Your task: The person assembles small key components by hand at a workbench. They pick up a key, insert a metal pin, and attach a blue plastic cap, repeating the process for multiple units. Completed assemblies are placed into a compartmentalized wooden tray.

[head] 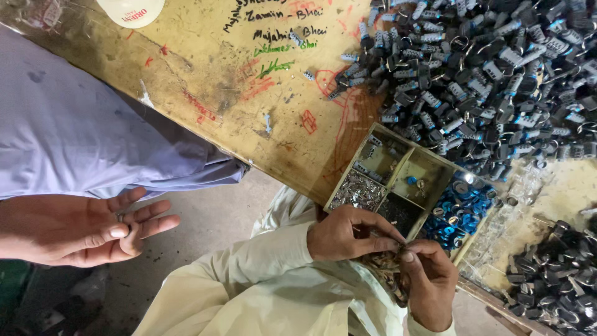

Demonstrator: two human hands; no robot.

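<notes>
My left hand [348, 235], in a cream sleeve, and my right hand [430, 283] meet just below the table edge. Both pinch a small cluster of metal parts [388, 260] between fingertips; the hands hide most of it. Directly above them sits a wooden compartment tray [405, 163] with small silvery pieces [357, 190], dark bits and blue round pieces [460, 208] in separate sections.
A large heap of black and silver parts [485, 68] covers the table's upper right, and a smaller heap [556, 277] lies at lower right. The scribbled wooden tabletop [211, 68] holds a white round lid [130, 9]. Another person's hands [87, 230], in lavender clothing, rest at left.
</notes>
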